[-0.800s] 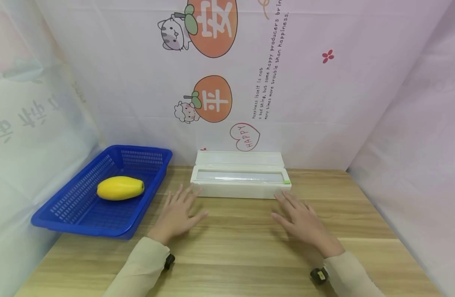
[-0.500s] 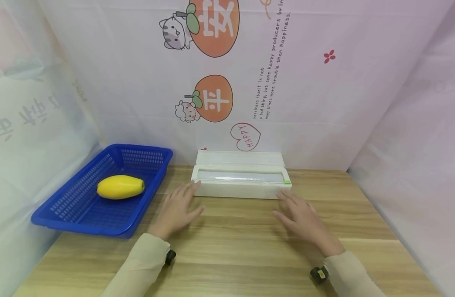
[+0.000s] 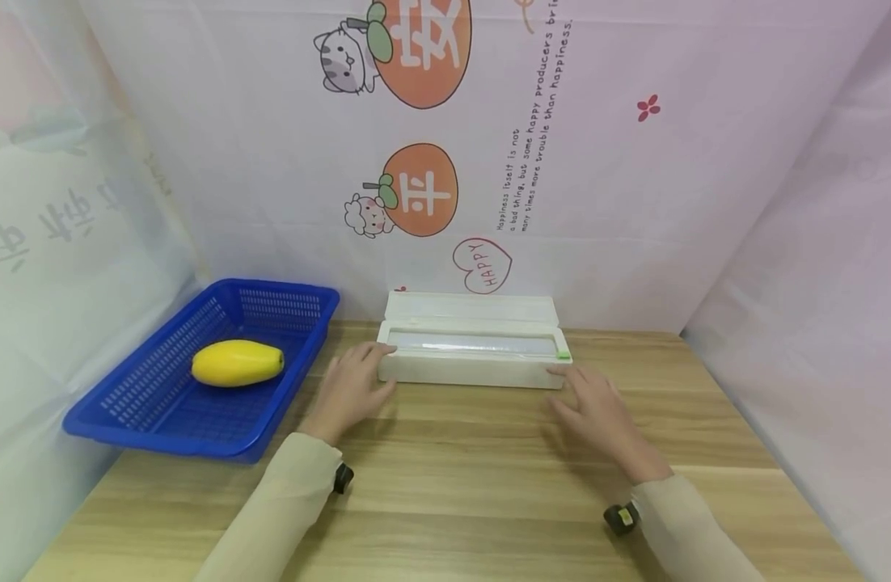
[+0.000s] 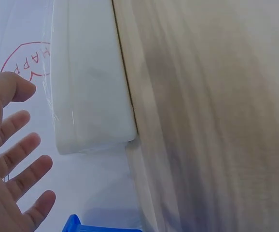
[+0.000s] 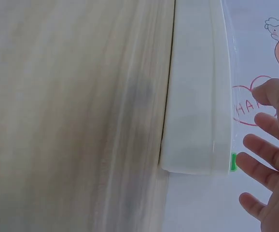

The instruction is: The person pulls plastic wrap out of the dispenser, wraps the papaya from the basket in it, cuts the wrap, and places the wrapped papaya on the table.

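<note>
A long white cling film dispenser box (image 3: pixel 470 372) stands against the back wall. Its lid (image 3: pixel 470 309) is raised, a strip of film (image 3: pixel 475 344) shows inside, and a green slide cutter (image 3: pixel 563 356) sits at its right end. My left hand (image 3: pixel 349 392) reaches to the box's left end with fingers spread; in the left wrist view those fingers (image 4: pixel 26 147) look slightly bent and apart from the box. At the right end hovers my right hand (image 3: pixel 598 412). The right wrist view has its fingers (image 5: pixel 265 152) spread beside the green cutter, holding nothing.
On the left of the wooden table (image 3: pixel 475 485) lies a blue plastic basket (image 3: pixel 162 444) with a yellow papaya-like fruit (image 3: pixel 238 364) in it. A printed white cloth (image 3: pixel 605 186) covers the back wall and both sides.
My left hand has moved forward and slightly up toward the box's left end. My right hand has shifted a little to the right and forward. The box and basket stay put.
</note>
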`<action>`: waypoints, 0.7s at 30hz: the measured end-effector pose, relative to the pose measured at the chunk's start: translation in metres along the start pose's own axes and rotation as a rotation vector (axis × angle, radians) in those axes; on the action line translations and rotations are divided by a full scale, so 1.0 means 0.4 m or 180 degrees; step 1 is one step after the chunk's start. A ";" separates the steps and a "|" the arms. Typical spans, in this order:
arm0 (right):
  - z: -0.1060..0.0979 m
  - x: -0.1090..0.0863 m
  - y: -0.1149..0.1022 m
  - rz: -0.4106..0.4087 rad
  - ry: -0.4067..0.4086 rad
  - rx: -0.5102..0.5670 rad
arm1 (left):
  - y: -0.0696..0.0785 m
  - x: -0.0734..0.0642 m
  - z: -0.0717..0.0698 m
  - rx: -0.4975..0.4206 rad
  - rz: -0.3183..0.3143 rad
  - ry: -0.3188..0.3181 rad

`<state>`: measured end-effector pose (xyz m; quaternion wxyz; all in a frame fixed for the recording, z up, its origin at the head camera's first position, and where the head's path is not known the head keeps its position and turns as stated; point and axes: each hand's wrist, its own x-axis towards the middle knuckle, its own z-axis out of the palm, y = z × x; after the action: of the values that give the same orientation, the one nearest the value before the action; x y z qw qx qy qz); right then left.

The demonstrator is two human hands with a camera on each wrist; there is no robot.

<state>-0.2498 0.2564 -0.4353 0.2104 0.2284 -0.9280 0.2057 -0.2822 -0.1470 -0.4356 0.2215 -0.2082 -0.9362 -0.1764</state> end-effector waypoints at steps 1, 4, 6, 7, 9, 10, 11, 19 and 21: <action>0.000 0.003 0.002 -0.0006 0.0028 -0.0010 | -0.001 0.004 0.001 0.0006 -0.0004 0.0009; 0.002 0.012 0.008 -0.0040 0.0099 -0.0026 | -0.006 0.013 0.004 -0.0026 -0.0054 0.0015; 0.006 0.018 0.013 -0.0066 0.0156 -0.0021 | -0.010 0.018 0.008 -0.0075 -0.0118 -0.0001; 0.008 0.021 0.015 -0.0078 0.0193 -0.0016 | -0.013 0.021 0.011 -0.0117 -0.0162 -0.0008; 0.012 0.029 0.019 -0.0099 0.0274 -0.0007 | -0.019 0.028 0.017 -0.0225 -0.0249 -0.0027; 0.015 0.034 0.021 -0.0102 0.0311 0.0003 | -0.023 0.033 0.022 -0.0264 -0.0288 -0.0034; 0.017 0.039 0.023 -0.0095 0.0343 0.0015 | -0.027 0.037 0.027 -0.0293 -0.0322 -0.0041; 0.025 0.074 0.044 0.0138 0.0304 0.0045 | -0.054 0.076 0.059 -0.0416 -0.0167 0.0141; 0.026 0.080 0.049 0.0204 0.0241 0.0054 | -0.058 0.081 0.064 -0.0441 -0.0099 0.0172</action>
<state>-0.2886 0.2564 -0.4339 0.2367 0.1924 -0.9245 0.2287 -0.3283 -0.1458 -0.4470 0.2289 -0.2037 -0.9185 -0.2498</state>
